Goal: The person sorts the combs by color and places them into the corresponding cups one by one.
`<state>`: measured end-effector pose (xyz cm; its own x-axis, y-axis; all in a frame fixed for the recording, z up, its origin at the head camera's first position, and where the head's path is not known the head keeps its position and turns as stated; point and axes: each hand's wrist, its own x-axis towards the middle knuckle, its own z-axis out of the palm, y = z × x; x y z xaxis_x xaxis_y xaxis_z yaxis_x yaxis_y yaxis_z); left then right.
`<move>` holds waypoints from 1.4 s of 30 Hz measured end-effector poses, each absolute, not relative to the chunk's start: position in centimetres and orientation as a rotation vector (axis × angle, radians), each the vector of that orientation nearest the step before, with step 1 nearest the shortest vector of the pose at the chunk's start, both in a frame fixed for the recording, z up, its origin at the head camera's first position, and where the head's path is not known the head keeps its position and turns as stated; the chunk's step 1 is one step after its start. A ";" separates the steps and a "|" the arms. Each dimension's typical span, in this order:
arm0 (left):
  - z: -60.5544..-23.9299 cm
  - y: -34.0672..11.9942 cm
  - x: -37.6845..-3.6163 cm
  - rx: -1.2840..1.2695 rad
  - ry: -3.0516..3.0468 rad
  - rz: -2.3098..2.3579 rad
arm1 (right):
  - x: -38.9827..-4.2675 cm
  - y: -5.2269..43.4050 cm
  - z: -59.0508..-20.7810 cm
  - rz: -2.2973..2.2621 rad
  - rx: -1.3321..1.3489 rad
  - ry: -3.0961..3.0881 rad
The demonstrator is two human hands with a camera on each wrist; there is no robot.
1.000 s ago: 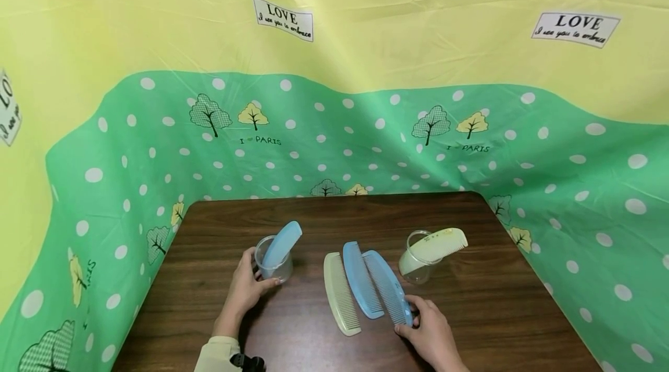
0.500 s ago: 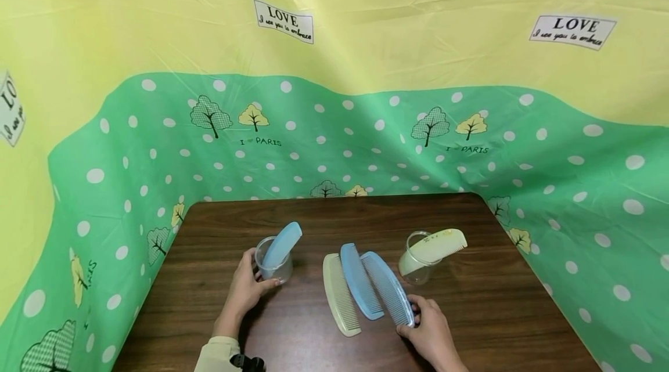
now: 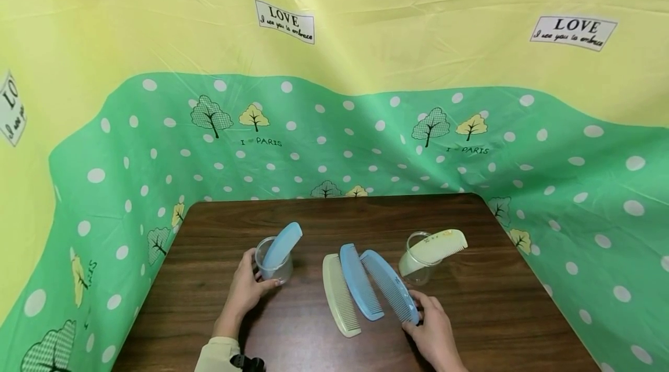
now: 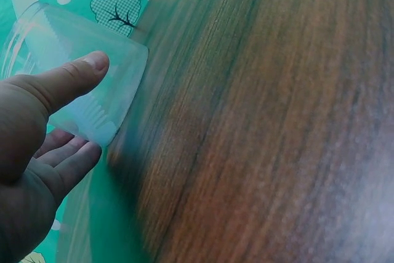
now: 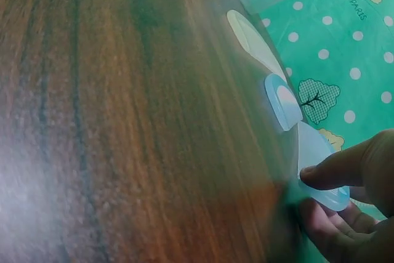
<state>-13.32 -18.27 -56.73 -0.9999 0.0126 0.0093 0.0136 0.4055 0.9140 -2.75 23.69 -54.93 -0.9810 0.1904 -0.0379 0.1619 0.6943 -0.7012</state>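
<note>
On the dark wooden table (image 3: 470, 314), backed by a green and yellow spotted cloth (image 3: 334, 140), two clear cups and five combs are laid out. By judgement the sorting is partly done: one blue comb (image 3: 282, 243) is stood in the left cup (image 3: 274, 267), and one cream comb (image 3: 440, 246) is leant across the right cup (image 3: 415, 264), so that one comb of each colour appears placed. Three combs are left lying flat between the cups, overlapping or just beside one another: a cream comb on the table (image 3: 340, 293) at the left, a middle blue comb (image 3: 360, 282), and a right blue comb (image 3: 391, 286). The left hand (image 3: 245, 291) is curled round the left cup, thumb on its wall, as is confirmed in the left wrist view (image 4: 37, 121). The right hand (image 3: 434, 331) is closed in a pinch on the near end of the right blue comb, thumb on top and fingers beneath (image 5: 345, 214); that comb is not seen clear of the table.
</note>
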 end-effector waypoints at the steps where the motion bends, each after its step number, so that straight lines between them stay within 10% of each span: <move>1: -56.7 -18.3 -13.3 -0.025 -2.632 -1.711 | -2.7 23.7 -54.8 1.195 -0.292 -2.846; 42: -56.5 -18.3 -13.0 -0.035 -2.615 -1.723 | -2.7 24.9 -49.4 1.221 -0.227 -2.595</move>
<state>-13.00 -18.31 -56.50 -0.9997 0.0135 0.0204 0.0241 0.3946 0.9185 -2.65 24.86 -49.40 -0.9529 0.2509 0.1701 0.0289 0.6338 -0.7730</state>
